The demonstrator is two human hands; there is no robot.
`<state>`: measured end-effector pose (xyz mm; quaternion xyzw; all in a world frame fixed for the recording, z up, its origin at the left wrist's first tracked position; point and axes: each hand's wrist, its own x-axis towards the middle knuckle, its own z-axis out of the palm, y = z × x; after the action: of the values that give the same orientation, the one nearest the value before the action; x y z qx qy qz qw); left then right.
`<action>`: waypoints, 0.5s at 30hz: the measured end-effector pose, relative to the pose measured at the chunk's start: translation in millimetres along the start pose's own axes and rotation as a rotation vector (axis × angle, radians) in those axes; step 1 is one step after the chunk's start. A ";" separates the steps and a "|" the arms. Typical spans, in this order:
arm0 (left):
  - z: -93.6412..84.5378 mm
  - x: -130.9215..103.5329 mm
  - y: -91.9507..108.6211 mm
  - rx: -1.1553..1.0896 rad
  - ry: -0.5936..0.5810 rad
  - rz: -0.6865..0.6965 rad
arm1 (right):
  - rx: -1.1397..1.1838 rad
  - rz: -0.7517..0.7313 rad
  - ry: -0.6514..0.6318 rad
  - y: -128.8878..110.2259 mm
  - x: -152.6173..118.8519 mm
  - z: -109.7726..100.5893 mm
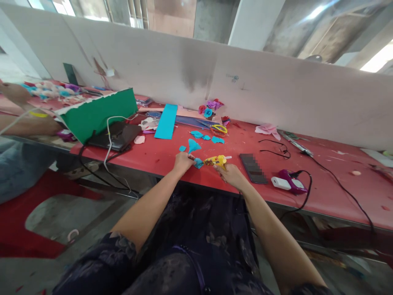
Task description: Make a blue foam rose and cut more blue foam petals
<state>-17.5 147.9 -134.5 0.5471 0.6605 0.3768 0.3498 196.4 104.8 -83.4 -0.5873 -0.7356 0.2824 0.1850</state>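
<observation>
My right hand (229,175) is closed around the handle of a yellow hot glue gun (217,160), a whitish glue stick poking from its back end. The gun's nozzle points left, at a blue crepe paper petal (199,163). That petal is pinched between the fingertips of my left hand (184,162), just above the red tabletop. Beyond my left hand lie a larger fan-shaped blue paper piece (193,145) and a small blue petal (182,148). Farther back, several more cut blue petals (201,135) are scattered. Whether the nozzle touches the petal, I cannot tell.
Behind are a blue paper strip (166,121), yellow-handled scissors (218,130) and paper roses (208,108). A phone (253,168), a purple power socket (291,182) and eyeglasses (278,149) lie right. A green board (101,114) stands left, with another person's arm (27,125) beyond.
</observation>
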 end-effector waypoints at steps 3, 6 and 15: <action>0.3 0.3 -1.6 -0.014 -0.007 0.007 | -0.023 -0.004 0.020 3.7 3.2 0.9; 0.5 0.8 -2.8 -0.028 -0.006 0.010 | -0.055 -0.016 0.047 6.5 5.0 1.7; 0.1 -0.6 -3.3 -0.107 0.039 0.018 | -0.262 -0.047 0.199 6.2 12.8 3.6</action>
<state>-18.8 146.9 -137.5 0.5260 0.6413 0.4252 0.3623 195.8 117.4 -90.9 -0.6142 -0.7577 0.1201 0.1850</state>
